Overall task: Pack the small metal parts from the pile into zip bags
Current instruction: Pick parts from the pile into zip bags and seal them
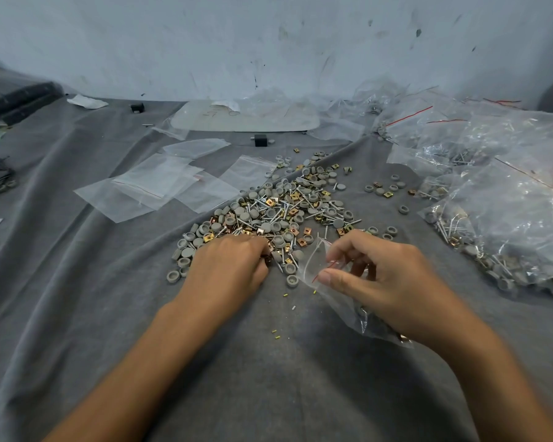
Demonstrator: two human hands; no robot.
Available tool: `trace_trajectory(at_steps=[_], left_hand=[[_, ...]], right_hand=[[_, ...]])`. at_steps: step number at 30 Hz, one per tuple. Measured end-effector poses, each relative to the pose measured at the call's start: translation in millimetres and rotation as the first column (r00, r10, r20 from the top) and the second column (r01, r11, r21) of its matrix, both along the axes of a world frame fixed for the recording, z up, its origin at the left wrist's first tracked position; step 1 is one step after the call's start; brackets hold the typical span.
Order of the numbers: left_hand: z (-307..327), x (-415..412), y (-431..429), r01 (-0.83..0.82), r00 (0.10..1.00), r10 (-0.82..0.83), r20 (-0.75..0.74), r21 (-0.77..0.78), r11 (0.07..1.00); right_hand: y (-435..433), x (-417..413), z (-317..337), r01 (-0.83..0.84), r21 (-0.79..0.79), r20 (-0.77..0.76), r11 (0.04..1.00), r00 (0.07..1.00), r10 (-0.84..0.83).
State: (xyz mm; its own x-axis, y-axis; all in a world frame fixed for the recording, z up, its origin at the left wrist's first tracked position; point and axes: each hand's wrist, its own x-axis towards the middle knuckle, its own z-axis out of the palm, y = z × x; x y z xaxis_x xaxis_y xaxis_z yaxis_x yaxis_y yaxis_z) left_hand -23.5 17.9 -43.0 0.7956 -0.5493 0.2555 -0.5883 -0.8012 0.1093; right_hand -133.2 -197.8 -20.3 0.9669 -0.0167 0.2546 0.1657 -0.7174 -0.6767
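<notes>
Where the pile (pixel 278 212) ends, filled bags (pixel 508 218) crowd.

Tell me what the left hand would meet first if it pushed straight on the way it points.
The pile of small metal parts: curled fingers of the left hand are at its near edge, so contact looks immediate.

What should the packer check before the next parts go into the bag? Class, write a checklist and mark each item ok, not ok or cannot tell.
1. Right hand pinches the zip bag near its mouth: ok.
2. Bag mouth spread open: cannot tell.
3. Left hand has parts in its grip: cannot tell, curled fingers hide them.
4. Pile within the left hand's reach: ok, the hand is at its near edge.
5. Spare bags lie on the cloth: ok.
</notes>
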Motion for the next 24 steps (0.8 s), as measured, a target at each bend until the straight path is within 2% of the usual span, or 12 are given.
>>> trace_trajectory(at_steps=[4, 8, 12, 14, 17, 20, 22, 24], left_hand=[[-0.9, 4.1, 5.9, -0.005, 0.999, 0.001, -0.052, -0.082, 0.997], [3.4, 3.0, 7.4, 0.017, 0.995, -0.043, -0.091, -0.269, 0.963], [10.0, -3.8, 1.6, -0.008, 0.933, -0.188, -0.306, -0.542, 0.84], [11.0, -7.9, -2.2, -0.021, 0.889, -0.274, -0.368, -0.628, 0.778], [10.4, -13.6, -7.4, -0.006, 0.829, -0.38, -0.41, -0.686, 0.727], [9.3, -18.5, -11.4, 0.033, 0.769, -0.463, -0.441, -0.696, 0.717], [9.3, -18.2, -12.1, 0.025, 0.759, -0.465, -0.455, -0.694, 0.719], [10.7, -10.8, -7.4, 0.007, 0.803, -0.407, -0.436, -0.675, 0.738]], right_hand=[[0.2, 0.1, 0.2, 0.001, 0.001, -0.006, 1.0, 1.0, -0.001], [1.4, -0.5, 0.6, -0.005, 0.006, -0.008, 1.0, 1.0, 0.005], [3.3, 0.8, 0.3, -0.011, 0.011, -0.012, 1.0, 1.0, 0.011], [4.5, 1.4, 0.0, -0.013, 0.01, -0.009, 1.0, 1.0, 0.013], [6.2, 1.7, -0.2, -0.015, -0.003, -0.008, 1.0, 1.0, 0.015], [6.4, 1.9, -0.4, -0.02, -0.005, -0.007, 1.0, 1.0, 0.02], [5.6, 1.5, -0.1, -0.026, -0.015, -0.001, 1.0, 1.0, 0.026], [4.5, 1.2, -0.2, -0.017, -0.014, 0.004, 1.0, 1.0, 0.018]])
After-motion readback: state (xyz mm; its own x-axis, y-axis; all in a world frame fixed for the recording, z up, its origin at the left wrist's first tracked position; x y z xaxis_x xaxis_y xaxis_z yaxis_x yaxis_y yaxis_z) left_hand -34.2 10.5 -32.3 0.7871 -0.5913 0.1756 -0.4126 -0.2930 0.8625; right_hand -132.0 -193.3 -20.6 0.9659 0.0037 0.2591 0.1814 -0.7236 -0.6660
